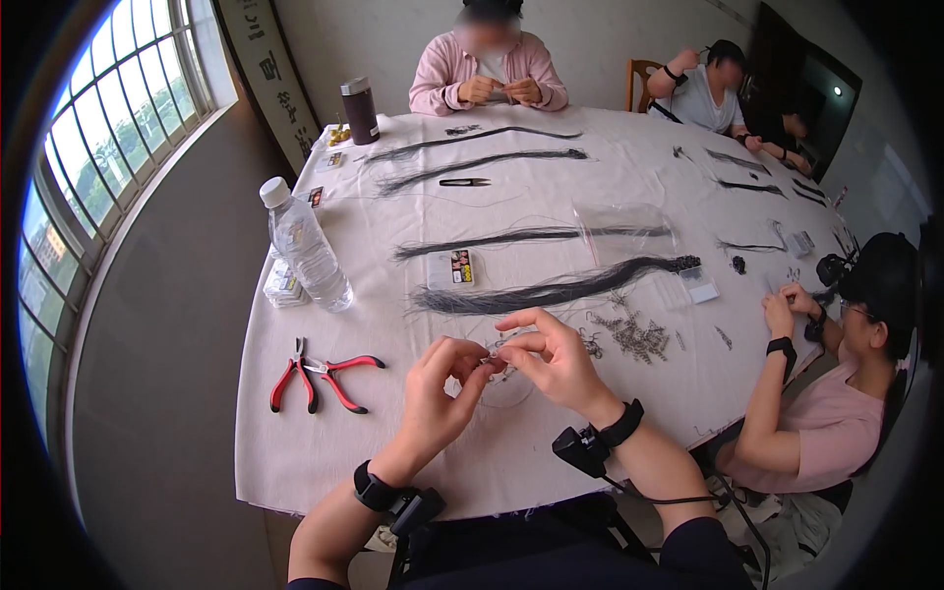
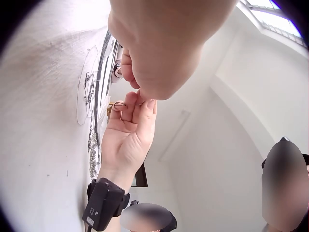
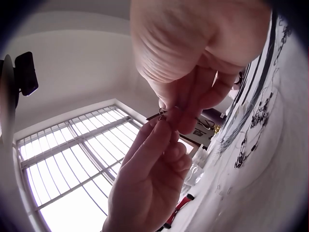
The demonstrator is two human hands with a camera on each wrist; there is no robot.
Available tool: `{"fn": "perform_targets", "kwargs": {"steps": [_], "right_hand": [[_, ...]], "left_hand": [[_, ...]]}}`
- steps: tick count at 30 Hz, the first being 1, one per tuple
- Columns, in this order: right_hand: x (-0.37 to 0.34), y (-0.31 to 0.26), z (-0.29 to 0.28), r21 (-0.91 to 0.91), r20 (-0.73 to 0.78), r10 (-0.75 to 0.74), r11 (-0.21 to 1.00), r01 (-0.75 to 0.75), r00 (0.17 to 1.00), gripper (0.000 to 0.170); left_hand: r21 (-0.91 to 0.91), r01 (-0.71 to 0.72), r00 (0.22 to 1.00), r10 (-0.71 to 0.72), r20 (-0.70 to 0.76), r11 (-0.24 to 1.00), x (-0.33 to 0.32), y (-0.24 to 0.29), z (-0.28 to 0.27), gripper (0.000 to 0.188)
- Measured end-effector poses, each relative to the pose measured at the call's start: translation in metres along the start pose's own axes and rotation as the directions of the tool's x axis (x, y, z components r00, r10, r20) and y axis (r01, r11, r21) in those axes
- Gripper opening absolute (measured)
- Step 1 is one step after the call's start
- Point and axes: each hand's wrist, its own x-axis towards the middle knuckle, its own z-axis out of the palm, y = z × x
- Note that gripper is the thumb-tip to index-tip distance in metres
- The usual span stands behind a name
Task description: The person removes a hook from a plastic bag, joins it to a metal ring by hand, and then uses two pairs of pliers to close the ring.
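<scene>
My left hand (image 1: 438, 388) and right hand (image 1: 560, 364) meet fingertip to fingertip over the near part of the table. Between thumb and finger the left hand pinches a small dark metal piece with a loop (image 3: 161, 116). My right hand (image 3: 193, 53) pinches at that same piece from above, its fingertips overlapping the left ones. The fingers hide most of the piece. A thin dark line curves by the right fingers (image 2: 128, 107) in the left wrist view. Below the hands, a chain of small dark metal links (image 3: 259, 116) lies on the cloth with loops of thin line.
Two red-handled pliers (image 1: 359, 363) lie left of my hands. A water bottle (image 1: 307, 246) stands behind them. Long dark wire bundles (image 1: 551, 287) cross the table, with a pile of small metal parts (image 1: 639, 334) to the right. Other people (image 1: 826, 393) sit round the table.
</scene>
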Motion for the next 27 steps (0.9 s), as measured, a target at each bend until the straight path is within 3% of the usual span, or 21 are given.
{"fn": "perform_targets", "kwargs": {"steps": [6, 10, 12, 16, 27], "right_hand": [[0.0, -0.006, -0.001, -0.149, 0.008, -0.06, 0.987, 0.061, 0.998, 0.028], [0.0, -0.01, -0.003, -0.21, 0.019, -0.093, 0.973, 0.094, 0.996, 0.03], [0.0, -0.017, -0.004, -0.194, 0.035, -0.004, 0.981, 0.01, 0.999, 0.034], [0.0, -0.018, -0.006, -0.213, 0.028, -0.002, 0.977, 0.008, 1.0, 0.036], [0.001, -0.017, -0.011, -0.328, 0.087, -0.077, 0.939, 0.101, 0.993, 0.04]], "left_hand": [[-0.092, 0.011, 0.995, -0.02, -0.1, 0.996, 0.001, 0.003, 0.006, 0.014], [-0.038, -0.001, 0.996, -0.003, -0.087, 0.999, 0.002, 0.005, 0.003, 0.014], [-0.03, -0.009, 0.997, 0.007, -0.081, 1.0, 0.002, 0.005, 0.002, 0.014], [-0.002, 0.014, 0.999, -0.014, -0.031, 1.0, 0.002, 0.005, -0.002, 0.013], [0.04, 0.029, 0.999, -0.031, 0.032, 0.999, 0.003, 0.008, -0.003, 0.012]]}}
